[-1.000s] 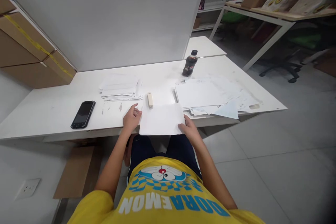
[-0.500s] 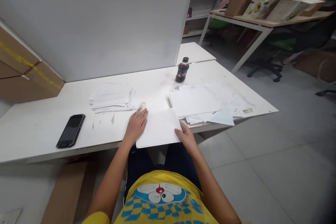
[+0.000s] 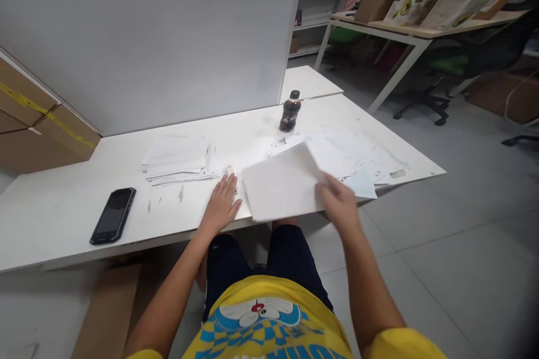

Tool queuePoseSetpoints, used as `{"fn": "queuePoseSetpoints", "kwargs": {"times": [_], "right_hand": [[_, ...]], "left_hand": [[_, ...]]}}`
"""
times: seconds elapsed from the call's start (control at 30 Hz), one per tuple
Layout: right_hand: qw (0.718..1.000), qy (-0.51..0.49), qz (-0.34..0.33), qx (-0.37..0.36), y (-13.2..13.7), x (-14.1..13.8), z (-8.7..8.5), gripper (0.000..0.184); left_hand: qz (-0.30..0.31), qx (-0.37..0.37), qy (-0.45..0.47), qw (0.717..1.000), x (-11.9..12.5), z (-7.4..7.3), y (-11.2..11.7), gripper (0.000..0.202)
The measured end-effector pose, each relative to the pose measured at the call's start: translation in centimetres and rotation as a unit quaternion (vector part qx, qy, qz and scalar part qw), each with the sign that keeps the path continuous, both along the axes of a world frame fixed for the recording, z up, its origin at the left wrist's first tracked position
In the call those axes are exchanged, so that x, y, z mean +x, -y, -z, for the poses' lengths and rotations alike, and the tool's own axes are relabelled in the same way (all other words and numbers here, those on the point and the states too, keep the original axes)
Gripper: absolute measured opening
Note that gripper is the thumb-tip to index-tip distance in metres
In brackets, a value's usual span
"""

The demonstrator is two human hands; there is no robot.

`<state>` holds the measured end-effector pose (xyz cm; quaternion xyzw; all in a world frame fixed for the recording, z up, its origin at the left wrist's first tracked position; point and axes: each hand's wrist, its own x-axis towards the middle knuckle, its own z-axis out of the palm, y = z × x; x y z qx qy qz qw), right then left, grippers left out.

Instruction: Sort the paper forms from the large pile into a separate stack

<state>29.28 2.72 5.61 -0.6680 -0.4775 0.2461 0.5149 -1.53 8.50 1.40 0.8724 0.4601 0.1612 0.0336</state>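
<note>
Your right hand (image 3: 341,205) has a blank white sheet (image 3: 283,182) pinched at its right edge, lifted off the desk (image 3: 63,219) and tilted, over the front edge and next to the loose spread of papers (image 3: 357,154). Your left hand (image 3: 222,207) lies flat and open on the desk, fingertips just beside a small stapler (image 3: 229,171) — holding nothing. Looks mid-sort: one neat stack (image 3: 179,158) on the left, the messy pile on the right not done. Count — one sheet in hand, two paper piles, one phone (image 3: 113,222), one bottle (image 3: 290,111).
</note>
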Motion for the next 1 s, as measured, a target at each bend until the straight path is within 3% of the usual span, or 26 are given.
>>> {"fn": "queuePoseSetpoints", "kwargs": {"times": [0.17,0.23,0.3,0.37,0.47,0.6,0.7,0.77,0.9,1.0], "right_hand": [[0.980,0.182,0.054,-0.063,-6.0,9.1,0.6,0.053],[0.956,0.269,0.100,-0.064,-7.2,10.3,1.4,0.060],[0.938,0.325,0.117,-0.008,-7.4,9.3,2.0,0.060],[0.931,0.345,0.079,0.088,-6.8,6.6,2.4,0.051],[0.917,0.329,-0.042,0.220,-5.4,0.6,2.0,0.037],[0.891,0.263,-0.234,0.286,-5.6,-8.3,-0.2,0.033],[0.857,0.279,-0.379,0.212,-8.9,-15.2,-1.8,0.036],[0.838,0.314,-0.427,0.129,-11.9,-19.6,-2.5,0.040],[0.812,0.383,-0.441,-0.010,-17.0,-26.1,-2.4,0.063],[0.818,0.382,-0.427,-0.049,-18.8,-27.6,-1.5,0.037]], "left_hand": [[-0.016,-0.007,0.041,0.999,-0.1,0.6,-0.2,0.069],[-0.031,-0.012,0.053,0.998,-0.1,0.9,-0.3,0.072],[-0.035,-0.017,0.056,0.998,-0.2,1.0,-0.3,0.071],[-0.035,-0.023,0.055,0.998,-0.2,1.1,-0.1,0.070],[-0.038,-0.031,0.054,0.997,-0.1,1.1,0.3,0.070],[-0.035,-0.031,0.059,0.997,0.2,1.3,0.5,0.071],[-0.042,-0.044,0.061,0.996,0.3,1.1,0.5,0.064],[-0.055,-0.063,0.056,0.995,0.5,0.8,0.5,0.054],[-0.055,-0.063,0.062,0.995,0.5,0.1,0.8,0.052],[-0.041,-0.053,0.076,0.995,0.4,0.3,1.0,0.053]]}}
